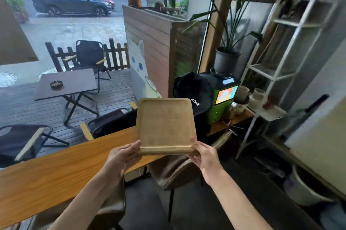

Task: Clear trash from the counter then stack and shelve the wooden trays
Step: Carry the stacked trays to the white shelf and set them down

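Here, in the head view, one pale rectangular wooden tray (165,125) with rounded corners and a low raised rim is held up in the air by two bare hands; whether a second tray lies under it cannot be told. The left hand (121,156) clasps the tray's near left corner, thumb on the rim and fingers underneath, and the right hand (204,155) clasps the near right corner the same way, so both grips are closed on the wood. The tray's inner face is flat, bare and matte, with a fine grain and a slightly darker edge along the near side. Below and left of the grip runs one long orange-brown wooden counter (56,170) with a streaked grain. Directly beneath the hands stand two brown padded chairs (174,171) of smooth leather-like material. Beyond the tray's far edge sits one black fabric backpack (194,89), and just right of it one green box-shaped device with a lit screen (222,100). Farther right of the grip rises one white metal-framed shelf unit (280,72), blurred, with several pale ceramic cups (250,97) on a lower level.
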